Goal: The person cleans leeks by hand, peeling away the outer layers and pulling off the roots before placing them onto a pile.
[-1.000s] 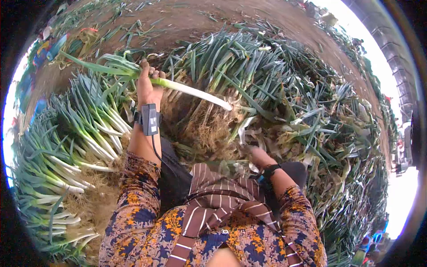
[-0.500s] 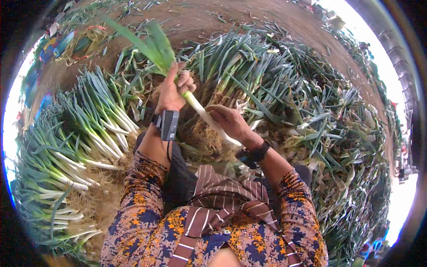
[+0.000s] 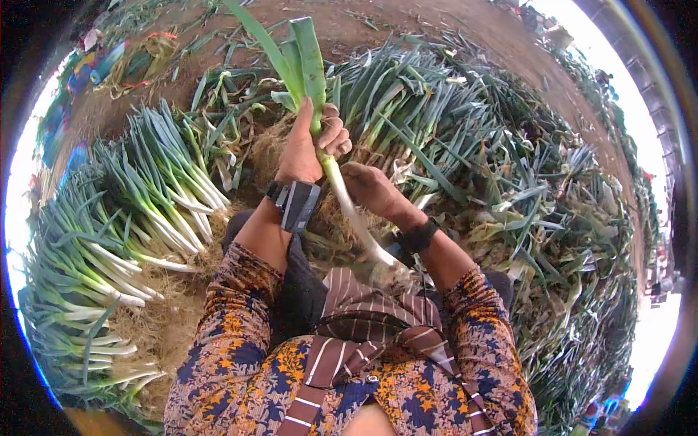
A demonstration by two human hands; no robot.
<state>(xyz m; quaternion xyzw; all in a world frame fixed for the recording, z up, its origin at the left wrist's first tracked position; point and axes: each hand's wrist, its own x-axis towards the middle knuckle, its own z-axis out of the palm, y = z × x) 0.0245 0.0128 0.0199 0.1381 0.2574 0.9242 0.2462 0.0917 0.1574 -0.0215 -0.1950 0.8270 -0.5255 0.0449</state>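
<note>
1 leek [image 3: 340,187], likely light but snappable, best held mid-stem: left fingers [image 3: 331,131] wrap it; right fingers [image 3: 354,174] curl alongside, grip unclear.

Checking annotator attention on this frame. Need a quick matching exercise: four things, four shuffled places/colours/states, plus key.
Things
1. Left hand
2. Right hand
3. Apron
4. Laid-out leeks

Descriptions
A. Brown with pale stripes
B. In bunches at the person's left, white ends toward the person
C. Closed around the held leek, just below its spreading leaves
D. Beside the held leek's white shaft, contact unclear

Pairs
1-C, 2-D, 3-A, 4-B
</note>
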